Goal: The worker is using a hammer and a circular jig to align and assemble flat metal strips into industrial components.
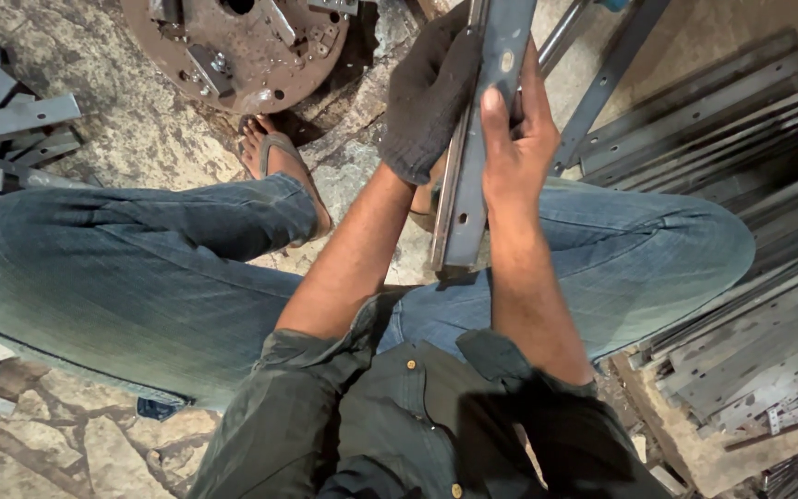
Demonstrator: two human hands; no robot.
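You wear a dark knit glove on your left hand [429, 97]; your right hand [514, 139] is bare. Your dark green button shirt [417, 416] has sleeves rolled above the elbows. You also wear faded blue jeans [140, 268] and a sandal [279, 157].

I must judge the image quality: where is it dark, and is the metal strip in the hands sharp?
Head view: the metal strip is fairly sharp, with soft glare near its top; the gloved left hand and the lower right corner are in shadow; the right hand is well lit.
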